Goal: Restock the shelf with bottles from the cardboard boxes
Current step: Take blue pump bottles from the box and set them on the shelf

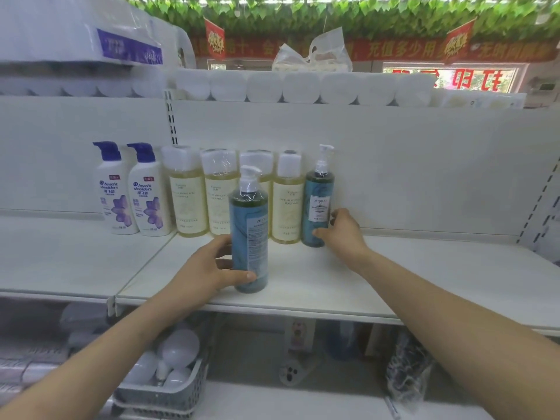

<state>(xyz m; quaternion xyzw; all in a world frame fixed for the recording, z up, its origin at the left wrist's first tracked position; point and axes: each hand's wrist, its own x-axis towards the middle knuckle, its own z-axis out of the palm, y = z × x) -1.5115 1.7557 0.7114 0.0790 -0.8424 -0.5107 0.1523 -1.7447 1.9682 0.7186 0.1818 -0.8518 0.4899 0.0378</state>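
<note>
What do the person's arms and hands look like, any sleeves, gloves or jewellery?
The left forearm and right forearm are bare, with no sleeve in view. The left hand and right hand wear no gloves, and no watch, bracelet or ring is visible.

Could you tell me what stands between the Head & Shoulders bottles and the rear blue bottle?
Four yellow bottles with white caps, in the head view; the front blue bottle partly hides one.
</note>
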